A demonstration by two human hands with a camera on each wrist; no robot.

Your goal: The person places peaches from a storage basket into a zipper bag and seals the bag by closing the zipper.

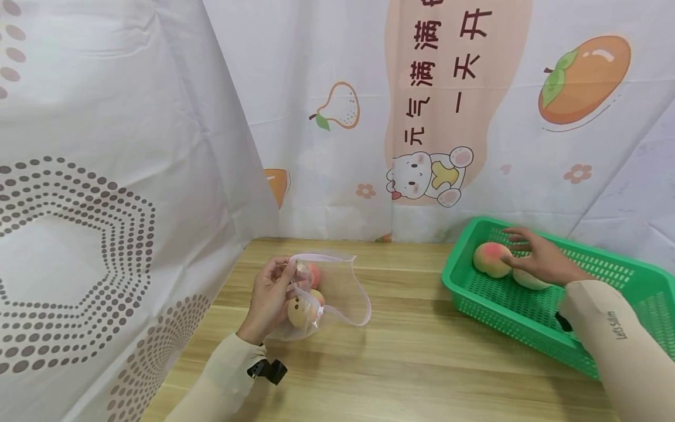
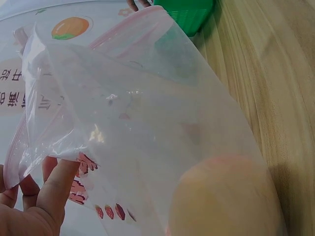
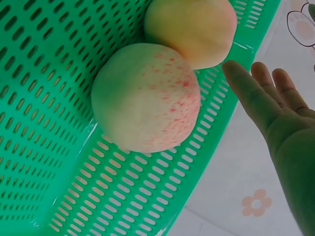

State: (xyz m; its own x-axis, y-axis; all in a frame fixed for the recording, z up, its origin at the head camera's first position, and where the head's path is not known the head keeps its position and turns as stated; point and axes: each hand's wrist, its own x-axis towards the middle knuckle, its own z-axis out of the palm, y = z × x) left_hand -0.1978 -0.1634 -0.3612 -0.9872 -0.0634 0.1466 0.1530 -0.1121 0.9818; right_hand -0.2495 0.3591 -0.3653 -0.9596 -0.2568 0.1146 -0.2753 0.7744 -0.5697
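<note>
The left hand point(image 1: 269, 296) has its fingers clamped on the rim of a clear bag point(image 2: 142, 113), whose rounded fruit point(image 1: 302, 313) lies just right of them. The right hand point(image 1: 545, 258) holds nothing, fingers apart; two peaches point(image 3: 147, 98) in the green basket point(image 1: 506, 337) lie near those fingers, contact unclear.

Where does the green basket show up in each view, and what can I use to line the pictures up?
Head: the green basket is at the right, running off the right edge.
Left wrist: only part of the green basket shows, at the top edge, right of centre.
Right wrist: the green basket fills the left and middle.
Shared landmark: the white printed cloth, visible in all three.
</note>
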